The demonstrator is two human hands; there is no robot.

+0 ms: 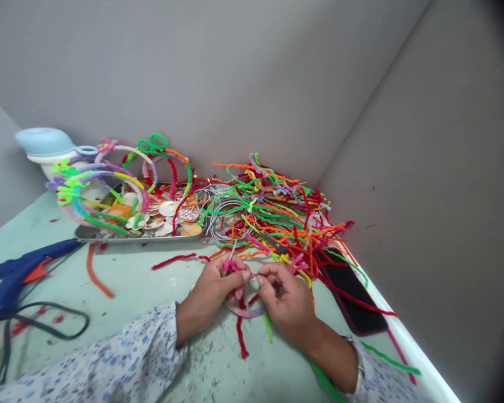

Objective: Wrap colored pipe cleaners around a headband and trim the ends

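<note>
The left hand (218, 285) and right hand (286, 294) pinch a pink pipe cleaner (231, 265) between them at the dial's centre; a pink-lilac hoop (242, 312) lies at six o'clock. Too hard a tug could kink or unwind the pipe cleaner, and the dangling red strand (241, 336) at six or tangled pile (273, 207) at one might snag it.

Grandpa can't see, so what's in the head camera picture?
A person's left hand and right hand pinch a pink fuzzy strand over a pale green table. Beyond them are a colourful tangle of fuzzy strands and a metal tray of shells; a blue glue gun lies at left.
</note>
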